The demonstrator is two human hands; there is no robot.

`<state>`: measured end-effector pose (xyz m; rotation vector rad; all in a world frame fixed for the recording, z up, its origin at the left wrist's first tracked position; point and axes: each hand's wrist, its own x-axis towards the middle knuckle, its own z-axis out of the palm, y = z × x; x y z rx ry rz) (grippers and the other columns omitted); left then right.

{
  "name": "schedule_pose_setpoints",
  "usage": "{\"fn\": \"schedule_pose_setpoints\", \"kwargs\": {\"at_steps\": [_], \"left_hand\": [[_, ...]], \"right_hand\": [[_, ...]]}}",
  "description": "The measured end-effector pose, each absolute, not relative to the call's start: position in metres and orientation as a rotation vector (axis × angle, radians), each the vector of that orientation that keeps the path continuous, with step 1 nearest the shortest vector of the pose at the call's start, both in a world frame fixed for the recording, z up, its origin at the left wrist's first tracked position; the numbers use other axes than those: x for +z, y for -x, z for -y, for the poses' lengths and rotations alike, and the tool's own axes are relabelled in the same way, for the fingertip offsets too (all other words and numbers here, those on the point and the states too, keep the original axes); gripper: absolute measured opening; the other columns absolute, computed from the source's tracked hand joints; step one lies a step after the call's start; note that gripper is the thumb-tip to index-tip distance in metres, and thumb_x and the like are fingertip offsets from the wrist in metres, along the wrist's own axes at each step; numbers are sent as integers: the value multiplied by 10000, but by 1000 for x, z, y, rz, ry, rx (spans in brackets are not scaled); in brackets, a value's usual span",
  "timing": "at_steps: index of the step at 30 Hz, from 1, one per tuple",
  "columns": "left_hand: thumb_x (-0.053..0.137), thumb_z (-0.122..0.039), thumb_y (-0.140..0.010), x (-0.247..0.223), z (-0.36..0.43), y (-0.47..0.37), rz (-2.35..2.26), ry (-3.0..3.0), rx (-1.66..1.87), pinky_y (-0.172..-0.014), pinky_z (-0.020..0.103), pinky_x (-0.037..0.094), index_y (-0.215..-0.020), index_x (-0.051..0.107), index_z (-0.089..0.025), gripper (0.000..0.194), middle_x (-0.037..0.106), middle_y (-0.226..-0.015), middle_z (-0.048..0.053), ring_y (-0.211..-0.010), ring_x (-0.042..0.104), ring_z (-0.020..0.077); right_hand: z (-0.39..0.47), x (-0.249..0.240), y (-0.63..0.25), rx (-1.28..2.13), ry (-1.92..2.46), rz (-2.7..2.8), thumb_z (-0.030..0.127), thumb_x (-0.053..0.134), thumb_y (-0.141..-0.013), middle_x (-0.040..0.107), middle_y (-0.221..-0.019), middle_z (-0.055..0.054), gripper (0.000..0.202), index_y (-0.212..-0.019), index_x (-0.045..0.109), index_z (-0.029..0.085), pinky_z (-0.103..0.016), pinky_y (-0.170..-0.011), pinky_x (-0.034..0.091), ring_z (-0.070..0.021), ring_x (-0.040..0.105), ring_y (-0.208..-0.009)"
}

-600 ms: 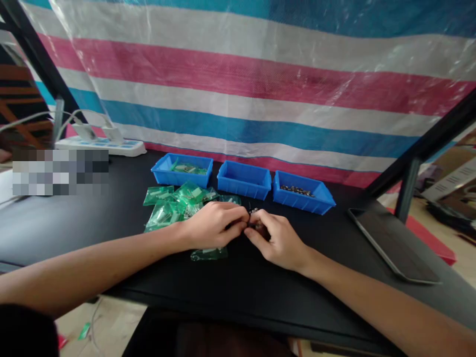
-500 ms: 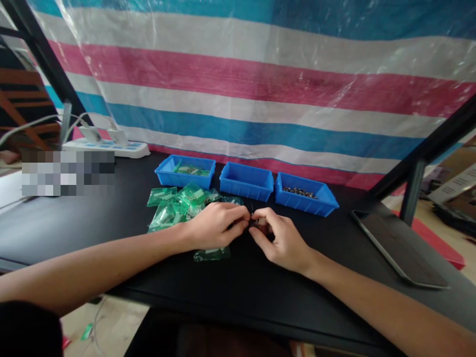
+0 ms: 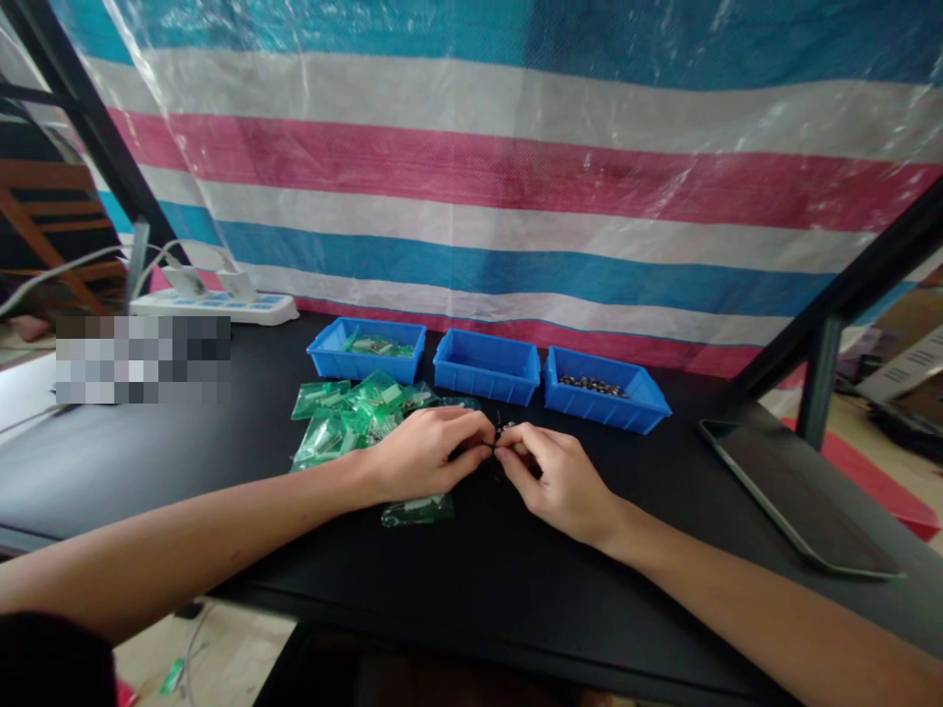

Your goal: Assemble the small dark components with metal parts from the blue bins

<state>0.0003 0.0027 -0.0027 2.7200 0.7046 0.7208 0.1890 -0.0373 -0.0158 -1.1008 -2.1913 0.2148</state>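
Over the middle of the black table, my left hand point(image 3: 434, 447) and my right hand point(image 3: 556, 476) meet fingertip to fingertip. Both are closed in a pinch on something small and dark; the fingers cover most of it and its kind does not show. A few tiny dark and shiny bits point(image 3: 504, 428) stick up between the fingertips. Just left of and behind my left hand lies a pile of green plastic packets point(image 3: 346, 412) with small pale and metal parts inside. One more green packet point(image 3: 418, 511) lies under my left wrist, nearer the table's front.
Along the back stand three blue bins: the left bin point(image 3: 368, 369) holds green packets, the middle bin point(image 3: 486, 381) shows a bare floor, the right bin point(image 3: 604, 405) holds small metal pieces. A dark tablet or phone point(image 3: 796, 501) lies right. A white power strip point(image 3: 250, 308) sits back left.
My hands stay together at nearly the same spot, with the right fingers slightly shifted around the small thing. The whole view has tilted a little.
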Motion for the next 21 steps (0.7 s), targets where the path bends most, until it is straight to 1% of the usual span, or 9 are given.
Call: {"fn": "schedule_pose_setpoints", "kwargs": {"at_steps": [3, 6, 13, 18, 21], "left_hand": [[438, -199, -854, -3, -3, 0, -742, -2718, 754, -620, 206, 399, -845, 498, -170, 67, 559, -751, 6, -682, 533, 120], [437, -195, -852, -2, -4, 0, -756, -2704, 754, -618, 205, 397, -840, 500, -169, 69, 561, -746, 5, -678, 533, 120], [442, -205, -852, -3, -3, 0, -765, -2709, 759, -621, 205, 392, -835, 499, -175, 66, 557, -736, -1, -673, 530, 118], [451, -202, -844, -3, -3, 0, -774, -2711, 734, -628, 207, 396, -842, 505, -175, 60, 560, -736, -3, -682, 533, 120], [449, -200, -845, -2, -4, -1, -775, -2710, 728, -631, 209, 398, -844, 509, -172, 66, 564, -739, 0, -686, 536, 121]], "right_hand": [[38, -17, -189, 200, 1117, 2174, 251, 491, -846, 558, -655, 9, 68, -861, 513, 189, -227, -569, 414, -119, 537, -579], [38, -18, -190, 163, 1142, 2143, 262, 520, -819, 518, -616, 27, 106, -892, 494, 189, -225, -554, 406, -115, 513, -552], [36, -18, -189, 101, 1153, 2104, 233, 527, -805, 494, -580, 37, 50, -817, 501, 192, -222, -534, 387, -108, 495, -532], [36, -19, -190, 80, 1157, 2071, 251, 527, -818, 490, -558, 38, 62, -809, 515, 190, -221, -520, 381, -108, 488, -514], [36, -20, -191, 111, 1137, 2080, 251, 527, -821, 511, -576, 30, 76, -778, 512, 190, -220, -520, 384, -106, 497, -516]]}}
